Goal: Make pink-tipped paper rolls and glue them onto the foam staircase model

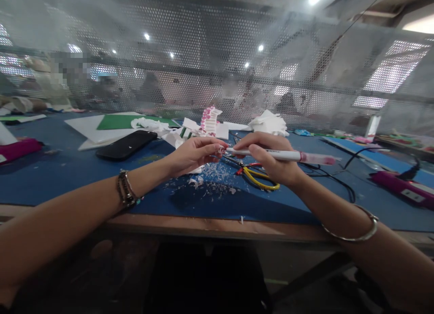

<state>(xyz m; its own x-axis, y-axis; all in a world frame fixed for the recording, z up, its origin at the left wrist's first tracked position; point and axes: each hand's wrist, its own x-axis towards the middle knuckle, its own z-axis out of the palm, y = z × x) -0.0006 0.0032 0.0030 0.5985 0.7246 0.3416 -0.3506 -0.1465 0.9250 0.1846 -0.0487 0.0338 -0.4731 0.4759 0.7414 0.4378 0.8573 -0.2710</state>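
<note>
In the head view my left hand [195,154] pinches a tiny white piece with pinkish-red marks [221,149] between thumb and fingertips. My right hand [271,153] grips a white marker [284,155] with a pink rear end, held nearly level. Its tip touches or almost touches the small piece; I cannot tell which. Below the hands, white paper scraps [210,182] are strewn over the blue table mat [203,207]. Yellow-handled pliers or scissors [261,180] lie under my right hand, partly hidden by it.
A black phone [127,145] lies left, beside white and green sheets [117,122]. Behind my hands stand a pink-dotted card [209,121] and a pile of white paper [269,123]. Magenta tools [402,187] and black cables [339,178] lie right. A perforated metal screen [217,56] rises behind.
</note>
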